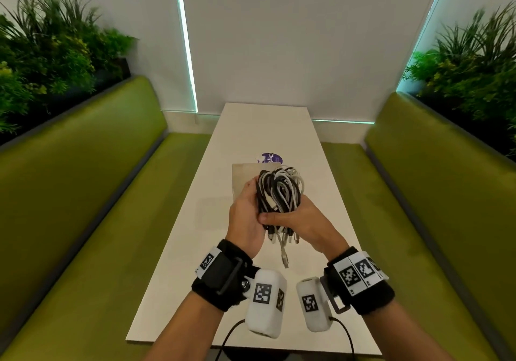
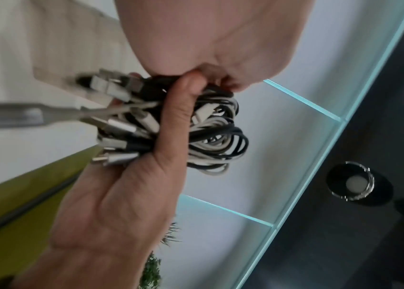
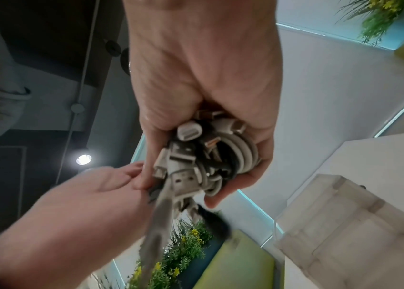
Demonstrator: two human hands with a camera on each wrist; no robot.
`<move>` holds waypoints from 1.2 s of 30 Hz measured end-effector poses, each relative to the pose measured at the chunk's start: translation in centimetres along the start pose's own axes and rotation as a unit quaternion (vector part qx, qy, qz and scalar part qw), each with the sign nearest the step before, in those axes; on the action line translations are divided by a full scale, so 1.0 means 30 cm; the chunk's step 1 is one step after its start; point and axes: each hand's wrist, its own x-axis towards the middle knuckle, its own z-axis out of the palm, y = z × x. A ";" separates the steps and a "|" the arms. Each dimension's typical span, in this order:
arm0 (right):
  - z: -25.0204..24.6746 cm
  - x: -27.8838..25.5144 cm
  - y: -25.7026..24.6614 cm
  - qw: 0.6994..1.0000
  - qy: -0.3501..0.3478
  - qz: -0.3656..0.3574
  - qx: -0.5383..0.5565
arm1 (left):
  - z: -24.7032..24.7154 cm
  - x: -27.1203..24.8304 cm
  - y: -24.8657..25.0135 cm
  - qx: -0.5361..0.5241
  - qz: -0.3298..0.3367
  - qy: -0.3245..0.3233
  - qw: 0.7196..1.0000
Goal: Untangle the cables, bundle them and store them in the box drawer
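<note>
A café or office lounge booth is suggested by green padded benches point(image 1: 83, 182), a narrow white desk point(image 1: 259, 126) and planter greenery point(image 1: 47, 50).

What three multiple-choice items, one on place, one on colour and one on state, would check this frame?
1. Where is the cable bundle?
A. Held above the table
B. Lying on a bench
C. Inside the box

2. What colours are the cables?
A. Red and blue
B. Black and white
C. All green

3. What is the right hand doing?
A. Resting flat on the table
B. Hanging idle
C. Gripping the bundle

Key: 1 A, both hands lift it over the tabletop; 2 B, dark and pale loops show; 3 C, its thumb and fingers wrap the cables, with the left hand alongside.
</note>
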 end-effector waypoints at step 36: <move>0.158 0.570 0.282 0.878 -0.047 0.077 -0.469 | -0.488 0.252 0.094 0.305 0.068 0.198 0.929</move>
